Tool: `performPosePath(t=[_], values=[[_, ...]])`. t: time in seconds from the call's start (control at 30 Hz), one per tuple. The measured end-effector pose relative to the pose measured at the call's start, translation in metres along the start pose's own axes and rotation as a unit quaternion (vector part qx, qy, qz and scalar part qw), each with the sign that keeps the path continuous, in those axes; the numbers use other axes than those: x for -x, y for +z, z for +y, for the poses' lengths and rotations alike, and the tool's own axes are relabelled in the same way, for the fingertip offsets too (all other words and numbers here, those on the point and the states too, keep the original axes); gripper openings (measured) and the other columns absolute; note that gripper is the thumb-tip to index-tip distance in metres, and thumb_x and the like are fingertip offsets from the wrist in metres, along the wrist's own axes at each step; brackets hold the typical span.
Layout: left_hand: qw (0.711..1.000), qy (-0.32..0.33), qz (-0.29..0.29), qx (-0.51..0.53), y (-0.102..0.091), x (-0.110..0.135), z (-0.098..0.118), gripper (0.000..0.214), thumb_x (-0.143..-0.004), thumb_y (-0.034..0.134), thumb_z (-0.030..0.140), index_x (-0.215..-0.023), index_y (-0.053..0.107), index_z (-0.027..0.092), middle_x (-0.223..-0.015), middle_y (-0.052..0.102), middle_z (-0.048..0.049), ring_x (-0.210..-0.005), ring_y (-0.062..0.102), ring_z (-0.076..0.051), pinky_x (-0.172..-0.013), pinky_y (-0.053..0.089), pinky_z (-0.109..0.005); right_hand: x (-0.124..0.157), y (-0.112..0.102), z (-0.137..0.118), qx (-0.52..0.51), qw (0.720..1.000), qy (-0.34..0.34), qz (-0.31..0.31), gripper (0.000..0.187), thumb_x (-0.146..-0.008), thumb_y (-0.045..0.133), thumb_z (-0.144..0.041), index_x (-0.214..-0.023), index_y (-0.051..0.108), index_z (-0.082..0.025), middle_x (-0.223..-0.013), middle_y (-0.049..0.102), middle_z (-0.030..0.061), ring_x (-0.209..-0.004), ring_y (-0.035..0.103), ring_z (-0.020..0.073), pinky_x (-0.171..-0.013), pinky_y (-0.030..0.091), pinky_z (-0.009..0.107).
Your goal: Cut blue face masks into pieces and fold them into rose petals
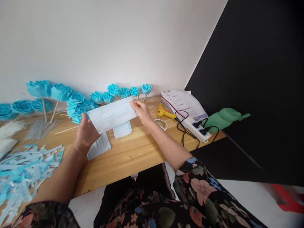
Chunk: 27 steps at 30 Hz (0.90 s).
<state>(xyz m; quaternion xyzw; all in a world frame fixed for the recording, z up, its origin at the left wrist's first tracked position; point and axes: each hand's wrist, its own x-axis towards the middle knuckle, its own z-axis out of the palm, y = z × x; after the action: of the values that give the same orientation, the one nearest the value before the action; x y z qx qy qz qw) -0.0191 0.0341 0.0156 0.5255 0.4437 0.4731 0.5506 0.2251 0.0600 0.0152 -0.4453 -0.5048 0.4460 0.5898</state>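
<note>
A pale bluish-white mask sheet, rectangular with faint lengthwise creases, is stretched out above the wooden table. My right hand pinches its upper right corner between thumb and fingers. At the sheet's left end is my left hand, thumb up by the edge and fingers hidden behind the sheet. Below, on the table, lie a pleated pale blue sheet beside my left wrist and a smaller folded white piece.
Blue flowers on sticks line the wall. Cut blue and white strips cover the table's left. To the right are a yellow glue gun, tape rings, papers, a power strip with black cables, and a green bottle.
</note>
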Motion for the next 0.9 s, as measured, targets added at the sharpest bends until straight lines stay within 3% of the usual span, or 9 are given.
performPosePath(t=[0.07, 0.13, 0.23, 0.3, 0.37, 0.47, 0.67, 0.8, 0.9], values=[[0.998, -0.040, -0.028, 0.047, 0.000, 0.003, 0.004, 0.087, -0.074, 0.040, 0.095, -0.111, 0.073, 0.024, -0.114, 0.075, -0.0119, -0.125, 0.062, -0.039, -0.089, 0.059, -0.048, 0.000, -0.003, -0.003, -0.010, 0.998, 0.014, -0.054, 0.041, -0.076, 0.067, -0.058, -0.071, 0.056, -0.019, -0.065, 0.044, -0.0054, -0.061, 0.038, 0.0082, -0.057, 0.029, 0.022], [0.988, -0.096, -0.083, 0.089, 0.001, 0.005, 0.003, 0.102, -0.069, 0.033, 0.101, -0.115, 0.073, 0.019, -0.112, 0.076, -0.0146, -0.117, 0.067, -0.040, -0.085, 0.060, -0.048, 0.003, -0.005, -0.006, 0.002, 0.993, 0.022, -0.115, 0.042, -0.077, 0.067, -0.058, -0.069, 0.055, -0.018, -0.064, 0.044, -0.0055, -0.059, 0.037, 0.0077, -0.056, 0.027, 0.023], [0.973, -0.135, -0.170, 0.079, 0.005, 0.005, -0.004, 0.098, -0.065, 0.058, 0.092, -0.125, 0.070, 0.016, -0.115, 0.076, -0.0161, -0.108, 0.071, -0.038, -0.082, 0.060, -0.040, 0.008, -0.004, -0.008, 0.049, 0.980, 0.008, -0.193, 0.042, -0.080, 0.066, -0.057, -0.068, 0.058, -0.017, -0.062, 0.045, -0.0053, -0.057, 0.037, 0.0074, -0.054, 0.025, 0.023], [0.977, -0.113, -0.176, 0.034, 0.007, 0.004, -0.008, 0.085, -0.068, 0.077, 0.072, -0.133, 0.066, 0.018, -0.119, 0.075, -0.0142, -0.107, 0.072, -0.034, -0.082, 0.059, -0.034, 0.011, -0.002, -0.009, 0.073, 0.969, 0.001, -0.238, 0.042, -0.081, 0.066, -0.057, -0.071, 0.060, -0.016, -0.062, 0.048, -0.0050, -0.056, 0.038, 0.0074, -0.054, 0.026, 0.023], [0.981, -0.099, -0.165, 0.005, 0.008, 0.004, -0.009, 0.078, -0.070, 0.083, 0.057, -0.137, 0.064, 0.022, -0.118, 0.076, -0.0117, -0.106, 0.072, -0.030, -0.082, 0.058, -0.030, 0.013, -0.001, -0.009, 0.082, 0.962, 0.002, -0.261, 0.042, -0.082, 0.066, -0.058, -0.075, 0.063, -0.016, -0.062, 0.049, -0.0050, -0.056, 0.038, 0.0075, -0.054, 0.026, 0.022], [0.978, -0.114, -0.174, -0.028, 0.008, 0.006, -0.006, 0.068, -0.067, 0.086, 0.054, -0.125, 0.072, 0.021, -0.106, 0.079, -0.0104, -0.094, 0.074, -0.030, -0.076, 0.059, -0.031, 0.015, 0.001, -0.009, 0.098, 0.958, -0.001, -0.268, 0.042, -0.082, 0.066, -0.059, -0.082, 0.066, -0.017, -0.061, 0.048, -0.0055, -0.055, 0.037, 0.0077, -0.053, 0.024, 0.023], [0.965, -0.134, -0.166, -0.154, 0.019, 0.017, 0.003, 0.030, -0.056, 0.092, 0.039, -0.073, 0.078, 0.020, -0.072, 0.075, -0.0052, -0.065, 0.069, -0.027, -0.057, 0.054, -0.032, 0.023, 0.009, -0.012, 0.177, 0.938, -0.052, -0.293, 0.039, -0.087, 0.063, -0.054, -0.081, 0.071, -0.017, -0.055, 0.037, -0.0072, -0.053, 0.028, 0.0070, -0.054, 0.019, 0.025], [0.967, -0.141, -0.139, -0.160, 0.025, 0.018, 0.000, 0.025, -0.063, 0.089, 0.040, -0.070, 0.076, 0.019, -0.070, 0.075, -0.0063, -0.058, 0.067, -0.025, -0.050, 0.051, -0.031, 0.024, 0.011, -0.008, 0.176, 0.942, -0.064, -0.277, 0.039, -0.090, 0.059, -0.053, -0.082, 0.072, -0.017, -0.063, 0.052, -0.0042, -0.058, 0.040, 0.0082, -0.057, 0.027, 0.023], [0.979, -0.140, -0.081, -0.128, 0.023, 0.015, -0.007, 0.030, -0.062, 0.090, 0.041, -0.077, 0.076, 0.018, -0.076, 0.077, -0.0078, -0.063, 0.071, -0.026, -0.053, 0.055, -0.031, 0.013, 0.003, -0.012, 0.171, 0.955, -0.096, -0.223, 0.040, -0.092, 0.054, -0.052, -0.086, 0.072, -0.017, -0.075, 0.064, -0.0001, -0.069, 0.053, 0.0114, -0.065, 0.036, 0.023]])
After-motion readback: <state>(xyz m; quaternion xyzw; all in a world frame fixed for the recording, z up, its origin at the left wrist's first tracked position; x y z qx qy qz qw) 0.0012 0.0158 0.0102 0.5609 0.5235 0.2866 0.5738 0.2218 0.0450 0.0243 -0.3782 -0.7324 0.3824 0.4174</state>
